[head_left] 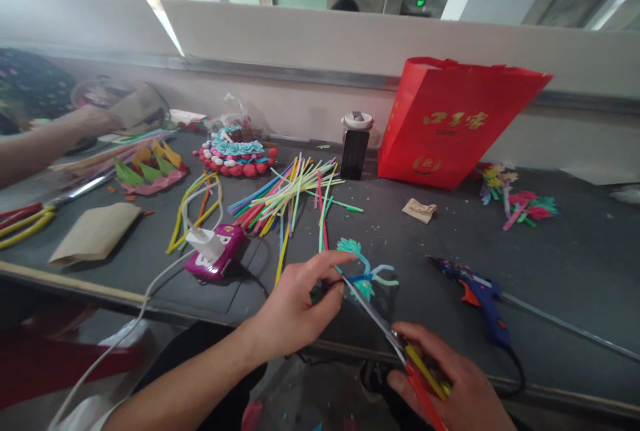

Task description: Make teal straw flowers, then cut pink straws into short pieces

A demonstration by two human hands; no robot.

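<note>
My left hand (pixel 295 307) pinches the stem of a teal and blue straw flower (pixel 361 269) that lies on the dark table (pixel 550 264) near its front edge. My right hand (pixel 450 384) is closed round the red and yellow handles of a pair of scissors (pixel 385 331). The scissor blades point up and left and reach the flower's stem beside my left thumb and fingers.
A heap of coloured straws (pixel 290 194) lies behind my hands, with a purple power strip (pixel 216 252) and white plug at its left. A blue glue gun (pixel 477 297) lies at the right. A red bag (pixel 450 121), a dark bottle (pixel 355 144) and a straw cake (pixel 235 151) stand further back. Another person's arm (pixel 55 137) reaches in at far left.
</note>
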